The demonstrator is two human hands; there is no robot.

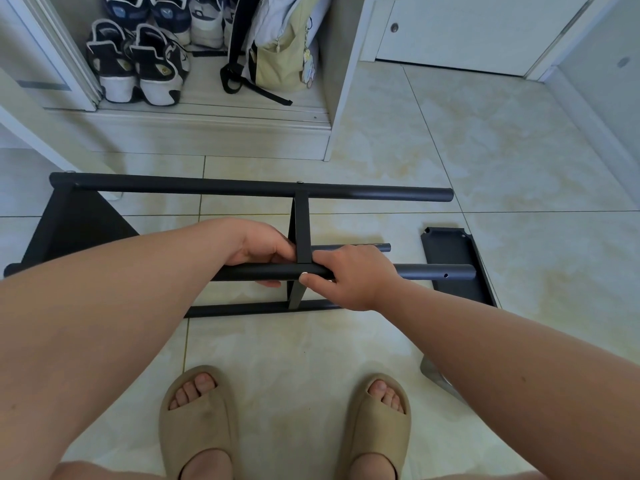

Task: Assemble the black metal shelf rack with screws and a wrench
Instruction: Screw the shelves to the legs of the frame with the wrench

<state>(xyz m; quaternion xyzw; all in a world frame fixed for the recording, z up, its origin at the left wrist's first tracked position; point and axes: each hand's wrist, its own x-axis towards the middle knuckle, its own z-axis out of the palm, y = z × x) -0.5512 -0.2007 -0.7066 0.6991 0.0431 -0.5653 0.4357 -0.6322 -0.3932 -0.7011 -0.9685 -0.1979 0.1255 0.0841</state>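
Observation:
The black metal rack (242, 187) lies on its side on the tiled floor, its long tubes running left to right. A flat shelf panel (302, 230) stands upright between the tubes at mid-length. My left hand (258, 249) grips the near upper tube (433, 271) just left of that panel. My right hand (349, 275) grips the same tube right of the panel, thumb on the front. Another black shelf panel (450, 251) lies flat on the floor at the right, under the tube's end. No screw or wrench shows clearly.
My feet in beige slippers (199, 420) stand close in front of the rack. An open closet at the back holds sneakers (135, 64) and a yellow bag (277, 53). A grey flat thing (436, 374) pokes out under my right forearm.

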